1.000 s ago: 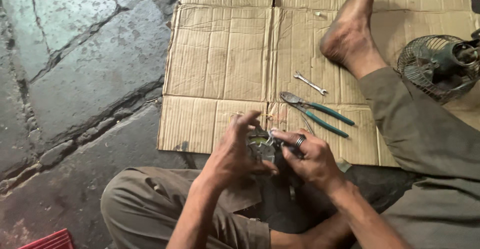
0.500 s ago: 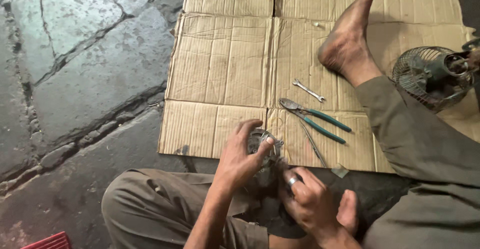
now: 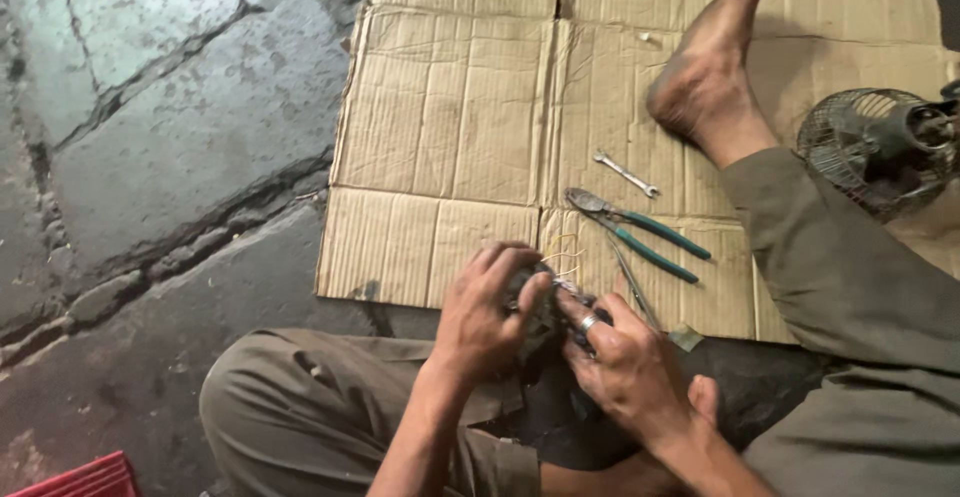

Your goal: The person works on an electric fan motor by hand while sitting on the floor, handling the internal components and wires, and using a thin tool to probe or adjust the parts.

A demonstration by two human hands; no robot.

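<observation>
I sit on the ground with my legs folded. My left hand (image 3: 487,309) wraps around a small dark motor-like part (image 3: 538,309) with thin yellowish wires (image 3: 562,255) sticking out toward the cardboard. My right hand (image 3: 622,365), a ring on one finger, touches the same part from the right with its fingertips. Most of the part is hidden by my fingers. Just beyond my hands lie green-handled pliers (image 3: 640,234) and a small silver wrench (image 3: 626,174).
A flattened cardboard sheet (image 3: 450,147) covers the stone floor (image 3: 150,137). My bare foot (image 3: 705,82) rests on it. A small fan with a wire guard (image 3: 880,147) stands at the right edge. A red crate corner (image 3: 85,477) shows bottom left.
My right hand dropped toward my lap half a second ago and has come back up to the part. The left hand kept its hold throughout.
</observation>
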